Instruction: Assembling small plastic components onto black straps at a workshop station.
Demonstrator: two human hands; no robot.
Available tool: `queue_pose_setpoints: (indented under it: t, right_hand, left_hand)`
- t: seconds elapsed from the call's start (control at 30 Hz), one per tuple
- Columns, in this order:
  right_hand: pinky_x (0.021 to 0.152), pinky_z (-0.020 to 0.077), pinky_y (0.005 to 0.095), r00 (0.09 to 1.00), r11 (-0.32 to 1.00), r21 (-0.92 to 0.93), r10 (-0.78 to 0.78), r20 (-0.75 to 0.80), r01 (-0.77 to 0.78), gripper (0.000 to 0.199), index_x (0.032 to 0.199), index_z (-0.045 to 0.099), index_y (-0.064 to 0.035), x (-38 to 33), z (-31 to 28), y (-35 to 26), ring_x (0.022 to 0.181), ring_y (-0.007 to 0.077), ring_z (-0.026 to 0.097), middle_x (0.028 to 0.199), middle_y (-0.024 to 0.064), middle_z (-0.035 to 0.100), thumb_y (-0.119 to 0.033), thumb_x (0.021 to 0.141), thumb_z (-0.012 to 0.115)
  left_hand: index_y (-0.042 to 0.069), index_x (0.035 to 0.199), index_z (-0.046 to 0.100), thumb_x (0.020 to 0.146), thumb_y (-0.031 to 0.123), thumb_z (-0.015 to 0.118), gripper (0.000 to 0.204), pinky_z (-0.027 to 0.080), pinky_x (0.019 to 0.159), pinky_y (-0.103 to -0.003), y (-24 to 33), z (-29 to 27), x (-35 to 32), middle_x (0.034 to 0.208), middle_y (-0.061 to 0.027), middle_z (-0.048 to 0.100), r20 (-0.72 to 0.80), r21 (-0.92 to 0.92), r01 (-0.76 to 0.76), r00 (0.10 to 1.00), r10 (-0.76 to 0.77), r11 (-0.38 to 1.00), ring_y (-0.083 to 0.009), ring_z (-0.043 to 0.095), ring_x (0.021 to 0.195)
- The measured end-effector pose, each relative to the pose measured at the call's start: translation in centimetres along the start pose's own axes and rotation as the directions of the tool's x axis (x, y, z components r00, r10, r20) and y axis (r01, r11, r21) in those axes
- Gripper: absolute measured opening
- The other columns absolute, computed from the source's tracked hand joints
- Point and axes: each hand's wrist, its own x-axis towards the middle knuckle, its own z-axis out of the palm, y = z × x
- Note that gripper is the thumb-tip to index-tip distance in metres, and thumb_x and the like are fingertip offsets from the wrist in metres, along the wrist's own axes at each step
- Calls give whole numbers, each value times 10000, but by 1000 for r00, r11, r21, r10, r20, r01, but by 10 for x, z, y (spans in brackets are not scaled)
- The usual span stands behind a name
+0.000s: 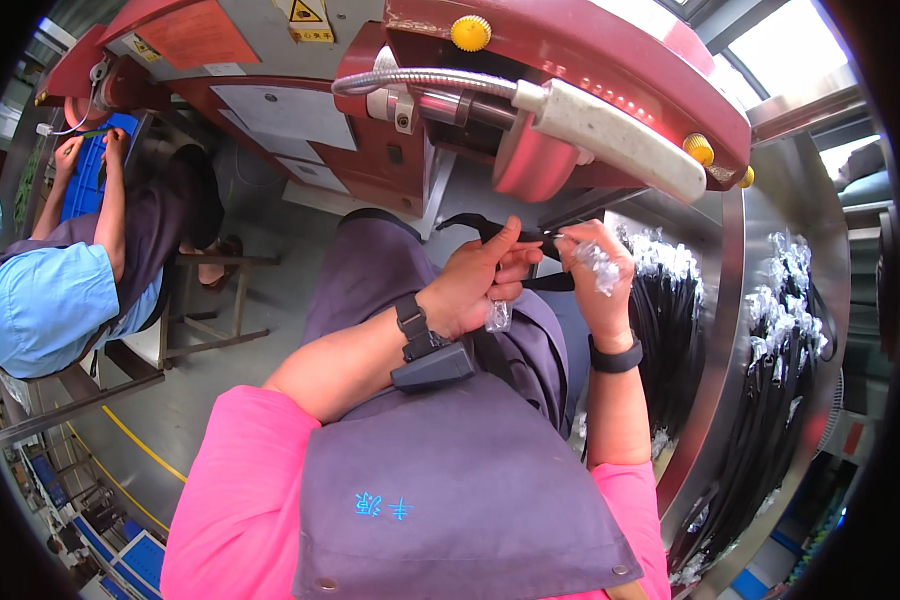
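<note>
Above my lap, both hands are on a black belt (482, 228). Its tapered end sticks out past my left hand (475, 285), whose thumb points up while the fingers curl round the strap. A small piece of clear plastic (498, 317) hangs below those fingers. My right hand (602, 285) pinches the belt a short way to the right, close to a bit of metal. Crumpled clear plastic wrap (597, 267) sits against its fingers. Part of the belt is hidden by my hands.
A red machine (590, 60) with a pale handle (620, 140) and a roller (535, 160) stands ahead. Bundles of black belts with plastic-wrapped ends (670, 310) hang at my right, by a metal rail (725, 350). At left, a seated co-worker (70, 280) handles something over a blue crate (88, 175).
</note>
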Motion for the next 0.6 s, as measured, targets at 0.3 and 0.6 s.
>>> queue_pose_setpoints:
  t: [0.3,0.6]
  right_hand:
    - [648,488,376,926,914,-289,-185,329,285,258,940,604,-10,-10,-6,-21,735,323,599,814,129,574,26,708,713]
    - [664,478,381,964,908,-402,-5,265,115,224,923,589,-7,-7,-7,-23,760,354,597,823,146,575,7,730,701]
  left_hand:
    - [35,1020,603,973,242,539,222,221,416,-189,-4,-29,5,614,58,350,58,57,76,995,-79,996,-27,266,499]
    - [28,1069,615,949,182,580,199,224,437,-195,-10,-30,5,620,67,357,43,180,-199,980,195,963,-28,281,518]
